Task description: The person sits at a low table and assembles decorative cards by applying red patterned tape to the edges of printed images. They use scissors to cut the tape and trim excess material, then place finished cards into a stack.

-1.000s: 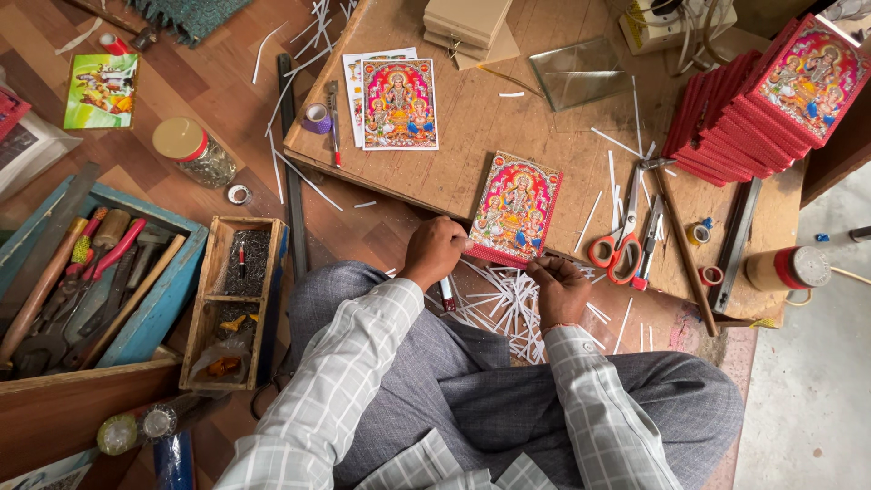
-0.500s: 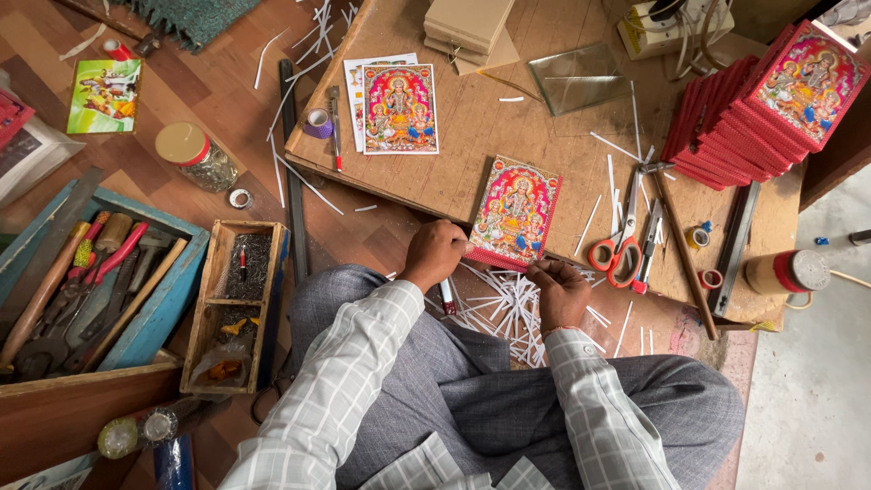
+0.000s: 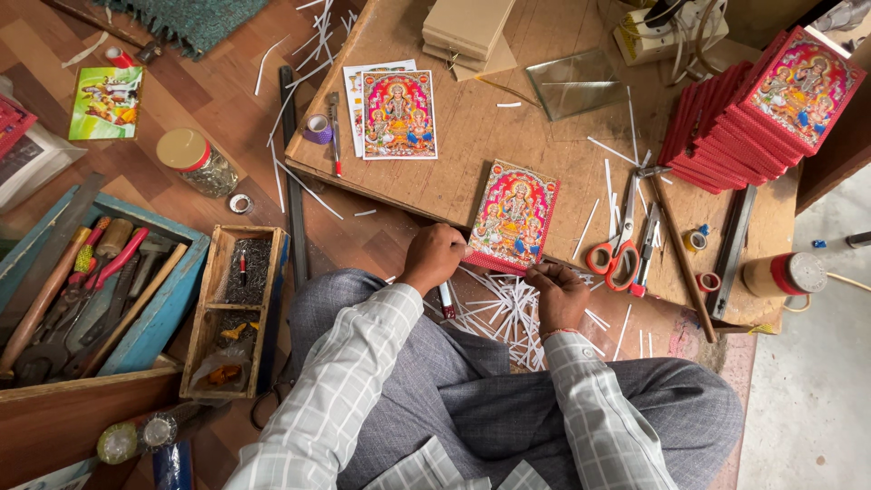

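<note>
Both hands' grip [image 3: 434, 259] [image 3: 558, 290] on one red-framed picture [image 3: 513, 216]; one red scissors [image 3: 617, 254] beside.

Framed picture [image 3: 513, 216]: a second ago it lay askew with its near corner hanging off the bench [image 3: 544, 136] edge; now I have it squarer, its near edge along the bench edge.
My left hand [image 3: 434, 258]: it has shifted a little toward the picture's near left corner and is closed there, touching it.
My right hand [image 3: 558, 292]: it sat lower by the near right corner, over the white strips [image 3: 504, 308]; now it has come up to the picture's near right corner, fingers curled at the edge.
Picture's tilt: less turned than before, closer to upright in my view.
</note>
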Motion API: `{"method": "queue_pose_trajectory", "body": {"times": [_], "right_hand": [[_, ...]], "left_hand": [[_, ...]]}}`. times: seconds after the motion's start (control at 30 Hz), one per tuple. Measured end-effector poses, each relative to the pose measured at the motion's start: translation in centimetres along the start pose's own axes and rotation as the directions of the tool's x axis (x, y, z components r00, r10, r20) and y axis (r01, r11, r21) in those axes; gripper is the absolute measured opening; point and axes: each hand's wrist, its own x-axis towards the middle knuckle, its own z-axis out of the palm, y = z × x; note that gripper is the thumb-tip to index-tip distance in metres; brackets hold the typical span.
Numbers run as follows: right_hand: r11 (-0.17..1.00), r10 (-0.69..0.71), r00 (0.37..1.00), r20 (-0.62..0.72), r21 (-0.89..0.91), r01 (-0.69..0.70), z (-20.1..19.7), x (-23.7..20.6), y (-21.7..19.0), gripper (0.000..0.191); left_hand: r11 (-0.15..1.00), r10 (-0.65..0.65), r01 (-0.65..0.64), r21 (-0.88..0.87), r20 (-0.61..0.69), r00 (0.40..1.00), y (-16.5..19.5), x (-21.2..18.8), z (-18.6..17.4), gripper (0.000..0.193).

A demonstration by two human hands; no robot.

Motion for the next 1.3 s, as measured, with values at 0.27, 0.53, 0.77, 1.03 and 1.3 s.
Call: {"method": "queue_pose_trajectory", "body": {"times": [0.27, 0.53, 0.77, 1.03, 1.3], "right_hand": [[1.000, -0.011, 1.000, 0.002, -0.007, 0.011, -0.2, 0.3, 0.7, 0.011], [1.000, -0.005, 1.000, 0.000, -0.021, 0.005, -0.3, 0.2, 0.6, 0.011], [1.000, -0.001, 1.000, 0.003, -0.026, 0.001, -0.2, 0.2, 0.4, 0.012], [0.964, 0.160, 0.981, -0.108, 0.231, -0.131, -0.1, 1.7, 1.5, 0.023], [0.961, 0.087, 0.946, -0.311, 0.275, 0.003, 3.7, 0.4, 3.1, 0.024]], "left_hand": [[0.999, -0.019, 0.018, 0.036, 0.030, 0.999, 0.3, 0.0, 0.0, 0.020], [0.997, -0.052, 0.050, 0.055, 0.044, 0.998, 0.8, -0.1, -0.2, 0.022], [0.995, -0.087, 0.084, 0.051, 0.060, 0.994, 1.3, 0.0, -0.5, 0.022], [0.989, -0.085, 0.090, -0.116, 0.056, 0.995, 1.0, 0.4, -0.4, 0.019], [0.940, -0.161, 0.186, -0.286, 0.109, 0.981, 0.9, 0.0, 0.7, 0.018]]}}
